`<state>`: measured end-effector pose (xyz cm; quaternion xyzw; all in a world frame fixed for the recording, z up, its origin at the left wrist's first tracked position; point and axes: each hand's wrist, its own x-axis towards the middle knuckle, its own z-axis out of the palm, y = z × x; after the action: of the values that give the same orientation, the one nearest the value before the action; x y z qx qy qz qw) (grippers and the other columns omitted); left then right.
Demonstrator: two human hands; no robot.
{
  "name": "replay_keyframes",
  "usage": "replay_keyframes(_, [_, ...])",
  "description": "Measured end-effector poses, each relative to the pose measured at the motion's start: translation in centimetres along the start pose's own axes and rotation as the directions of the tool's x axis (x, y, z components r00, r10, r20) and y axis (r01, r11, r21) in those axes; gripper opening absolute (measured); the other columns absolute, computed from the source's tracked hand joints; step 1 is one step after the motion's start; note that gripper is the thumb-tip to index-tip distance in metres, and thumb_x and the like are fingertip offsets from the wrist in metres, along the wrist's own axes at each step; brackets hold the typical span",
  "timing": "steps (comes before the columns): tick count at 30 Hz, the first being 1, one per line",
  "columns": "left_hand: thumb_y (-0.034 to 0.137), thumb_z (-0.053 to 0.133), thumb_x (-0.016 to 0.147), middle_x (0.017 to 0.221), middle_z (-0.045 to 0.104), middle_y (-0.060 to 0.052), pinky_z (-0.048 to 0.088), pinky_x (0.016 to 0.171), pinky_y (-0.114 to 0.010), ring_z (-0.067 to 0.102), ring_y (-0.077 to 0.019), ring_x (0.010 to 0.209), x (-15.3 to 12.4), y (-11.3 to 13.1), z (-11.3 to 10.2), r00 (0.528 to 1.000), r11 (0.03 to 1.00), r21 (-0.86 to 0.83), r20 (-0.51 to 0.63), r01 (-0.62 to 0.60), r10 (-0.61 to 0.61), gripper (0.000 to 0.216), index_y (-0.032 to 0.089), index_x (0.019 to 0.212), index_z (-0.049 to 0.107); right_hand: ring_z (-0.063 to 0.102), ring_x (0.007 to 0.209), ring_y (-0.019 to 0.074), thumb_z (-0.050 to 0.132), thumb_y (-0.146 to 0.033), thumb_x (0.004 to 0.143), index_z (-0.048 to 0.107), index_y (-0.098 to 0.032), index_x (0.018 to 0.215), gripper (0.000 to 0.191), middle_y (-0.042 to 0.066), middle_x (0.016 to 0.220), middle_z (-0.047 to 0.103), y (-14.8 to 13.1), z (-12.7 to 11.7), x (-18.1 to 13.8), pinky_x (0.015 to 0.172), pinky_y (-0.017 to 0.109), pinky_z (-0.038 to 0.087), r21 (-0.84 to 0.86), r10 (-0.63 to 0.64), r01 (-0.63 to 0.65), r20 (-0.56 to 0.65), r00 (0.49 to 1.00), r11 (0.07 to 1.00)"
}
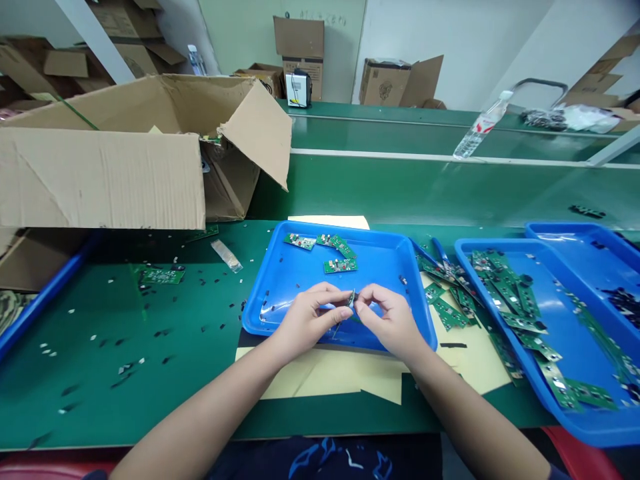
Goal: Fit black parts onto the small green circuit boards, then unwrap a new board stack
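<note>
Both of my hands meet over the near part of a blue tray. Between thumb and fingers, my left hand pinches a small green circuit board, seen nearly edge-on. My right hand has its thumb and fingertips closed at the board's right side; its fingers hide whatever detail they grip. Farther back in the same tray lie several loose circuit boards, along with small dark bits. The tray rests on sheets of yellowish paper.
Blue-handled pliers lie among circuit boards right of the tray. Another blue tray holds many boards, with a further tray behind. A large open cardboard box stands at left. Black scraps litter the green table. A bottle leans at back.
</note>
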<state>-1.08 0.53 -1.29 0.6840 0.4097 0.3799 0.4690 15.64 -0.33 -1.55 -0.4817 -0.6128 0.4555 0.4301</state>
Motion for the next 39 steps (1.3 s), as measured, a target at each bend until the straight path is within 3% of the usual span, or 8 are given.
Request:
replay_keyframes(6, [0.044,0.069,0.071,0.082,0.065,-0.007,0.051,0.066,-0.029,0.06,-0.0154,0.069,0.0,0.9,0.2,0.981,0.893,-0.412,0.012,0.18,-0.192,0.034,0.015,0.088,0.073,0.044,0.05,0.0111,0.052,-0.019,0.066,0.044,-0.02,0.055,0.013,-0.004,0.05,0.047,1.0,0.0,0.5,0.048,0.024,0.035,-0.176,-0.012,-0.007,-0.107,0.994,0.984])
replay_keyframes(9, [0.044,0.075,0.064,0.08,0.065,-0.006,0.051,0.063,-0.027,0.061,-0.0148,0.069,0.0,1.4,-0.3,0.945,0.8,-0.57,-0.117,0.188,-0.306,0.04,0.013,0.09,0.072,0.05,0.056,0.0124,0.051,-0.022,0.074,0.048,-0.02,0.064,0.01,-0.002,0.059,0.052,1.3,-0.5,0.9,0.053,0.026,0.042,-0.036,-0.009,0.006,-0.087,0.996,0.999])
replay_keyframes(12, [0.043,0.079,0.059,0.07,0.064,-0.004,0.051,0.06,-0.025,0.059,-0.0126,0.063,0.0,1.2,-0.4,0.915,0.725,-0.629,-0.056,0.279,-0.4,0.043,0.012,0.088,0.072,0.058,0.07,0.014,0.055,-0.024,0.079,0.051,-0.021,0.092,0.013,0.003,0.086,0.061,1.0,-0.8,0.7,0.065,0.029,0.049,0.109,-0.142,0.15,-0.078,0.987,0.983])
replay_keyframes(14, [0.043,0.079,0.058,0.067,0.063,-0.003,0.051,0.058,-0.025,0.059,-0.0116,0.059,0.0,0.8,0.0,0.902,0.684,-0.633,0.053,0.363,-0.429,0.044,0.011,0.088,0.071,0.059,0.073,0.0136,0.058,-0.022,0.079,0.049,-0.023,0.103,0.026,0.006,0.1,0.061,0.6,-0.8,0.5,0.067,0.03,0.051,0.096,-0.235,0.243,-0.092,0.968,0.965])
replay_keyframes(17, [0.041,0.08,0.058,0.065,0.063,-0.002,0.051,0.058,-0.025,0.058,-0.0109,0.057,-0.2,0.6,0.7,0.883,0.658,-0.614,0.151,0.437,-0.445,0.042,0.012,0.085,0.07,0.059,0.069,0.0122,0.058,-0.019,0.079,0.051,-0.023,0.102,0.025,0.006,0.099,0.062,0.3,-0.7,0.2,0.063,0.029,0.052,-0.006,-0.335,0.337,-0.127,0.934,0.942])
replay_keyframes(23, [0.046,0.08,0.055,0.063,0.061,0.0,0.05,0.055,-0.022,0.055,-0.0094,0.054,0.0,1.6,1.2,0.839,0.661,-0.551,0.146,0.509,-0.524,0.043,0.013,0.08,0.068,0.059,0.064,0.0108,0.051,-0.015,0.08,0.05,-0.021,0.101,0.022,0.004,0.088,0.063,0.5,-0.4,0.8,0.063,0.027,0.054,-0.177,-0.528,0.508,-0.089,0.844,0.843])
replay_keyframes(33, [0.048,0.081,0.05,0.073,0.066,-0.004,0.048,0.049,-0.019,0.061,-0.0132,0.061,0.7,2.0,0.6,0.791,0.637,-0.515,0.146,0.574,-0.595,0.055,0.014,0.09,0.065,0.057,0.071,0.0113,0.051,-0.021,0.079,0.044,-0.017,0.118,0.04,0.004,0.089,0.062,0.1,-2.0,1.5,0.068,0.027,0.053,-0.047,-0.424,0.431,0.109,0.899,0.901])
replay_keyframes(39, [0.047,0.082,0.051,0.078,0.067,-0.005,0.051,0.055,-0.022,0.062,-0.015,0.067,0.7,2.5,1.0,0.789,0.631,-0.501,0.198,0.592,-0.582,0.054,0.014,0.09,0.066,0.055,0.067,0.0103,0.049,-0.02,0.078,0.049,-0.014,0.115,0.038,0.003,0.083,0.059,-0.2,-2.1,1.4,0.069,0.026,0.052,-0.165,-0.399,0.411,0.097,0.912,0.897])
